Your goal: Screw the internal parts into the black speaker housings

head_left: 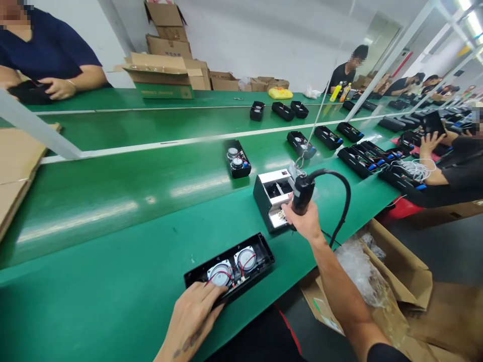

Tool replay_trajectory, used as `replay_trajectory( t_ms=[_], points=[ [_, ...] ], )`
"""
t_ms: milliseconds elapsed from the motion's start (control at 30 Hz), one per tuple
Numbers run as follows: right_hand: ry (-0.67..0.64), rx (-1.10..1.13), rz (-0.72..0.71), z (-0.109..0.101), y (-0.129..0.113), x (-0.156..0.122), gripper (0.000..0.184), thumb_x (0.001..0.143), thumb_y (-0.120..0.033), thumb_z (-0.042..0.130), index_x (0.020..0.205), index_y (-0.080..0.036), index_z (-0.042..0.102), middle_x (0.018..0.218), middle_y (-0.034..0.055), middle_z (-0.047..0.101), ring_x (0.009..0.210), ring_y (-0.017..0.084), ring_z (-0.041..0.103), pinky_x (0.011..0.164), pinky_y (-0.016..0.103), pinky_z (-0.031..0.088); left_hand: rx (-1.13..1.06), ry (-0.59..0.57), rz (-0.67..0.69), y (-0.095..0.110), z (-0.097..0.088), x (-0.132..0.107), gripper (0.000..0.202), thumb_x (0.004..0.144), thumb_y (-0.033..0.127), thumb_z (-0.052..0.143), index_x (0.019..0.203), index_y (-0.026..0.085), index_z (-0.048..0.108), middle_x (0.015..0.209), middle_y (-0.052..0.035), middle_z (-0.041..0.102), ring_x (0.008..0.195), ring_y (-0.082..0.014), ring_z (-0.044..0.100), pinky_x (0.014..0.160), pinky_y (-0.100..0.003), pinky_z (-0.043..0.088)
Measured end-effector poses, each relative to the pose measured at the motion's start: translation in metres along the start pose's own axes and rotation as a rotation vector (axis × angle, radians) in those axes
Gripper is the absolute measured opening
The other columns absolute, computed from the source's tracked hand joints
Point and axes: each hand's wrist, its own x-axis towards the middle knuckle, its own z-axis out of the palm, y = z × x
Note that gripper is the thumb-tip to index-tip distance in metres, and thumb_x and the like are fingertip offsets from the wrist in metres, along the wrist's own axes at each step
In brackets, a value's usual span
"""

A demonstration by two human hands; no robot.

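Left hand [192,317] flat, fingers spread, resting on a black speaker case [230,269], right hand [304,221] wrapped tight around an electric screwdriver [303,193]

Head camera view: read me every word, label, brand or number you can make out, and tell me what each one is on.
No text here can be read with confidence.
The green-printed carton has printing too blurred to read.
The yellow bottles have labels too small to read.
The cardboard box under the bench edge has a pale label too blurred to read.
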Motion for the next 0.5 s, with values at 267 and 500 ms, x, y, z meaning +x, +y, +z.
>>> replay_trajectory(
  t_ms=[267,500],
  points=[
    [-0.172,0.515,-0.007,0.011,-0.026,-0.057,0.037,0.095,-0.03,0.081,0.123,-0.029,0.056,0.061,-0.0143,0.055,0.037,0.008,0.045,0.04,0.024,0.041,-0.003,0.013,-0.078,0.014,0.016,0.016,0.021,0.098,0.014,0.061,0.116,0.025,0.065,0.081,0.0003,0.075,0.065,-0.0185,0.067,0.061,-0.029,0.048],
    [-0.198,0.584,-0.051,0.038,-0.04,-0.076,0.038,0.099,-0.035,0.077,0.129,-0.032,0.054,0.062,-0.0135,0.052,0.037,0.009,0.043,0.038,0.024,0.041,0.022,-0.009,-0.136,0.012,0.033,0.004,0.039,0.092,0.013,0.068,0.127,0.026,0.06,0.086,0.0007,0.076,0.069,-0.0211,0.068,0.066,-0.032,0.05]
  ],
)
